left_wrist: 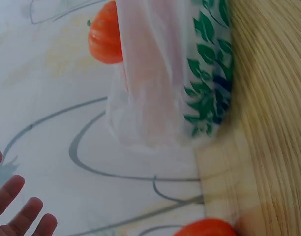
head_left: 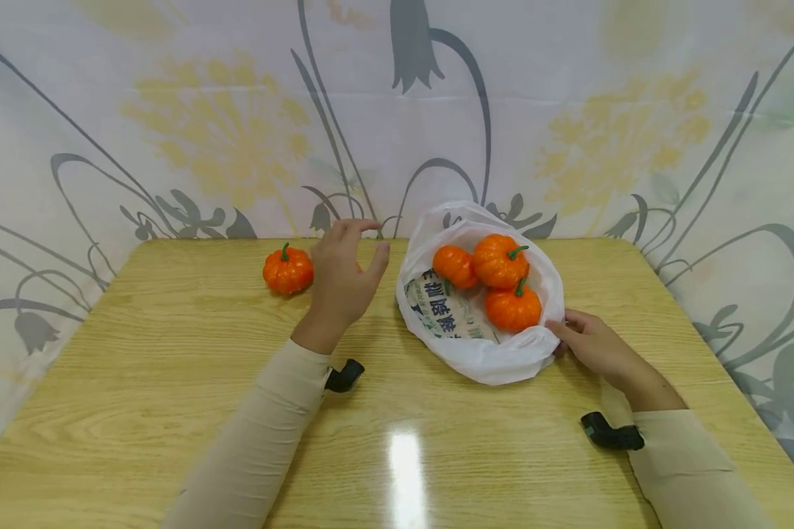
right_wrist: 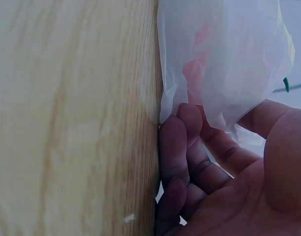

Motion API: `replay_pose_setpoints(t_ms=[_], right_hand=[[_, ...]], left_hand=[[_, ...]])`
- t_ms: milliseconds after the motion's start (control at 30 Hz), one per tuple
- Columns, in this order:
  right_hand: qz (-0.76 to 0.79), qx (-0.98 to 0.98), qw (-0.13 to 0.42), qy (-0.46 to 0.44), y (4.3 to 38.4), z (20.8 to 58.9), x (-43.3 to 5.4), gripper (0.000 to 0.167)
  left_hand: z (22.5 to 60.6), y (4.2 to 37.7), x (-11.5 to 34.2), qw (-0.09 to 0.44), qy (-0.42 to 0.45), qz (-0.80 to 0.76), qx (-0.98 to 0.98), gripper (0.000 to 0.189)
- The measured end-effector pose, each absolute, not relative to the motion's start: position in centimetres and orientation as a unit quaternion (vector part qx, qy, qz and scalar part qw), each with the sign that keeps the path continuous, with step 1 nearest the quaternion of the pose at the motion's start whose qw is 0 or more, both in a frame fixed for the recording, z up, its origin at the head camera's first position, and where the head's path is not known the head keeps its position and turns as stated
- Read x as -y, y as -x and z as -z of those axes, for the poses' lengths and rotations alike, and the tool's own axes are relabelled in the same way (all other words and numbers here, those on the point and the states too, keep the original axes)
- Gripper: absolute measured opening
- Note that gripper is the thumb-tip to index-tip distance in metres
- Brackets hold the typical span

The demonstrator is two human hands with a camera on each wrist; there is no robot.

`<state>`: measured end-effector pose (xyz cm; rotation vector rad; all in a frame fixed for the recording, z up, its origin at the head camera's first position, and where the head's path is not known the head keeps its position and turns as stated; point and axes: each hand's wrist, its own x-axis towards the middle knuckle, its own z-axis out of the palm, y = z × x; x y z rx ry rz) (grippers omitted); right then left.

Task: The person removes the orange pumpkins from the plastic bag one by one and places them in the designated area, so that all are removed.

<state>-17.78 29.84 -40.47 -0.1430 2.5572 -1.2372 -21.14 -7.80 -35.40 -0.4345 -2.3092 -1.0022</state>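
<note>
A white plastic bag stands with its mouth open on the table, holding three small orange toy pumpkins with green stems. My right hand pinches the bag's right rim; in the right wrist view the thumb lies over the rim, the fingers low against the outside. Left of the bag, my left hand is raised with thumb and fingers spread apart, nothing between them. Behind it shows a sliver of another orange pumpkin, mostly hidden. One more pumpkin sits just left of that hand.
The wooden table ends at the back against a flower-patterned cloth. Printed lettering shows on the bag's inner side, green leaves on its outside. Each wrist wears a black camera mount.
</note>
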Motion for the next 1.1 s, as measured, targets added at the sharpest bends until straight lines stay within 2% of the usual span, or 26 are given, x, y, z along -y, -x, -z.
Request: replay_pose_setpoints(t_ms=[367,1100], right_hand=[[0.425,-0.892,0.145,0.053,17.9,40.2,-29.8,0.040],[0.435,-0.888,0.145,0.045,17.8,40.5,-29.7,0.038]], left_hand=[[35.0,21.2,4.3,0.246,0.176,0.382,0.873,0.035],[35.7,21.0,0.7,0.192,0.200,0.332,0.901,0.038]])
